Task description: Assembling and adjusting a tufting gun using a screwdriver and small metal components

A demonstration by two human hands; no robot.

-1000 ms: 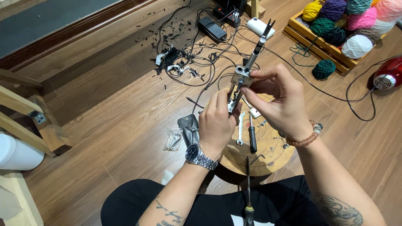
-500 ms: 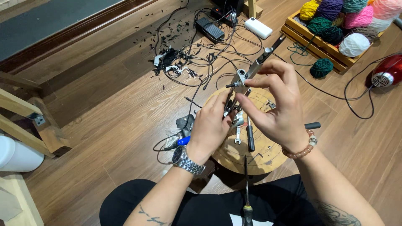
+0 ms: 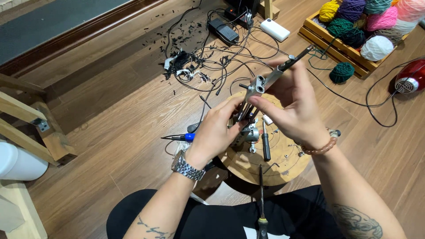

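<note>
Head view: wooden plank floor [image 3: 110, 115], littered with black offcuts and tangled cables [image 3: 212, 57], with a crate of yarn balls [image 3: 363, 22] at upper right and a red appliance [image 3: 411, 77] beside it. Low round wooden stool [image 3: 265, 163] between the knees, serving as counter, carrying a black-handled tool [image 3: 265, 144], a hex key [image 3: 271, 167] and small loose screws. Held up above the stool: a grey metal bracket assembly [image 3: 261, 84] with a long slotted arm running up and right. Right hand [image 3: 296, 110] wrapped round that arm, fingers closed on it. Left hand [image 3: 217, 132], fingers pinched shut on the assembly's lower end; exactly what sits between them hidden.

Likely risks: a small part slipping from the pinch and rolling among the floor debris, hard to find again; the raised assembly twisting loose under uneven grip; an elbow knocking the screwdriver [image 3: 261, 208] lying at the stool's near edge, or a blue-handled tool [image 3: 183, 137] lying on the floor.
</note>
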